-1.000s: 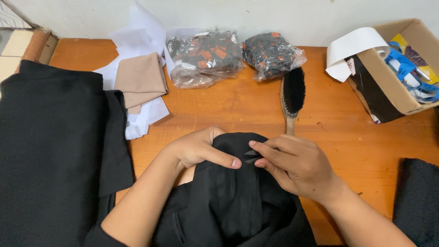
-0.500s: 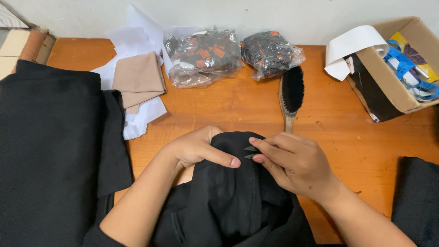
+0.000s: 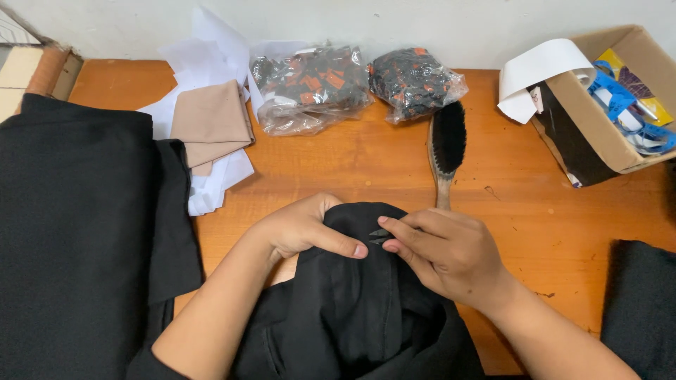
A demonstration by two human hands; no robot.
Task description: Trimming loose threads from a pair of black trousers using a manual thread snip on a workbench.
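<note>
A black garment (image 3: 359, 309) is bunched up at the near edge of the wooden table. My left hand (image 3: 306, 229) grips its top fold, thumb stretched across the cloth. My right hand (image 3: 443, 253) pinches a small dark thread snipper (image 3: 380, 236), whose two pointed tips rest against the fabric just right of my left thumb. The rest of the snipper is hidden inside my fingers.
A wooden brush with black bristles (image 3: 446, 151) lies just beyond my right hand. Two plastic bags of dark and orange items (image 3: 313, 88) sit at the back. Beige cloth on white paper (image 3: 211, 127), a black fabric stack (image 3: 70, 232) at left, a cardboard box (image 3: 605, 112) at right.
Both hands have stayed on the garment with almost no movement; the view has only shifted slightly.
</note>
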